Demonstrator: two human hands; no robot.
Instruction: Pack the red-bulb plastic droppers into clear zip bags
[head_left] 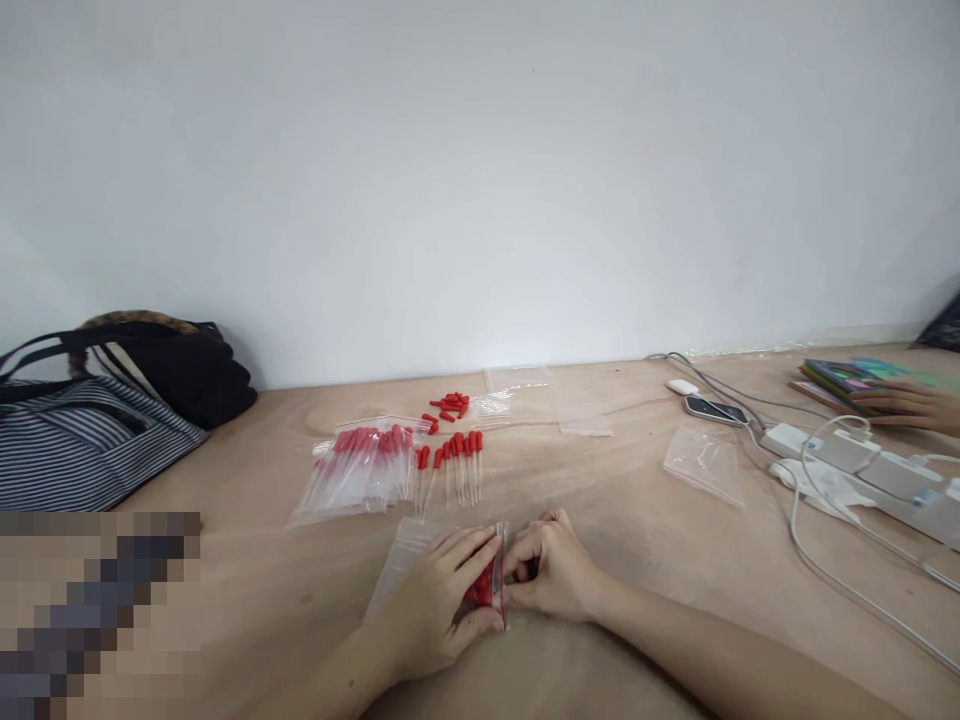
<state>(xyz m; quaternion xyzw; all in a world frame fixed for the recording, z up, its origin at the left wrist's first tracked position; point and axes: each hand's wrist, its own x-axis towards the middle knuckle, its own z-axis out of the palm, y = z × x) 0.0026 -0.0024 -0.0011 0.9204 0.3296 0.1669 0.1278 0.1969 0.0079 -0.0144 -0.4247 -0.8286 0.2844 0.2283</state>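
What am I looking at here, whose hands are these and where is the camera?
There is no machine: a person wears a camera on the head, looking down at their own hands. The left hand and right hand together press a small clear bag with red-capped pieces inside, flat on a wooden table. Beyond lie filled bags, loose droppers, red caps and empty bags. Far right, another person's hand rests by a power strip.
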